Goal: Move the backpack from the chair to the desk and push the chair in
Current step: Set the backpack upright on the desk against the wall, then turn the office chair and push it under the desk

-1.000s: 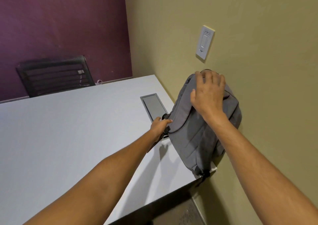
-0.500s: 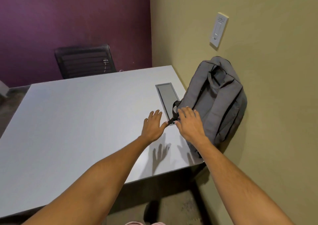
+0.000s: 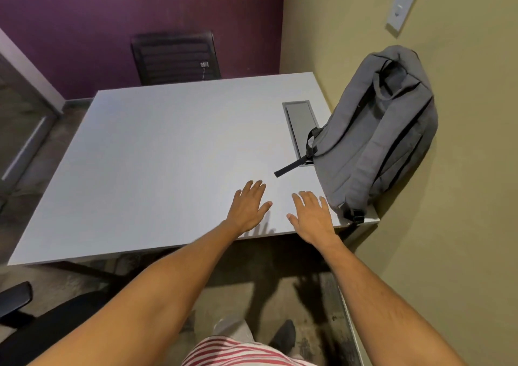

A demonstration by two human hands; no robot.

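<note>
I see the grey backpack (image 3: 375, 136) upright on the desk (image 3: 168, 155), leaning against the wall. My left hand (image 3: 248, 207) and right hand (image 3: 312, 217) hover spread flat, holding nothing.

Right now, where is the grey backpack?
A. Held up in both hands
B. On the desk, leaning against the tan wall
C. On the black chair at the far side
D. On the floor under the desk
B: the backpack stands on the desk's right edge, leaning on the wall, with both hands empty.

Backpack (image 3: 375, 130) upright on desk (image 3: 168, 155)
</note>
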